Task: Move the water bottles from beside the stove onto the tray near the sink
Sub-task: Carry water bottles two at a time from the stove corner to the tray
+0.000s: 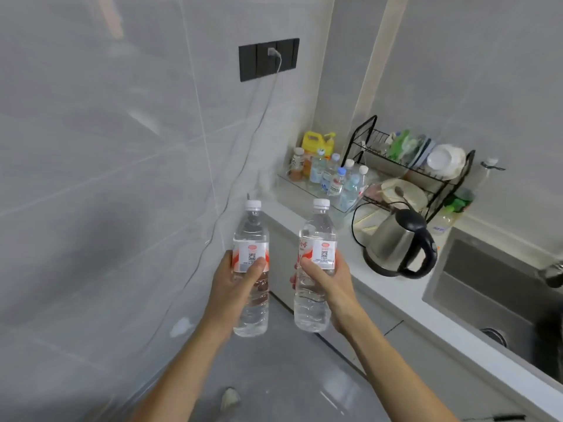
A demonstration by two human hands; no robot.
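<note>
I carry two clear water bottles with white caps and red-and-white labels, both upright in the air over the floor. My left hand grips the left bottle around its middle. My right hand grips the right bottle the same way. Ahead, in the counter's far corner, a clear tray holds several bottles. The sink lies at the right.
A steel electric kettle stands on the white counter between my hands and the tray. A black dish rack with plates sits behind it. A yellow jug stands behind the tray. A cable hangs from the wall socket.
</note>
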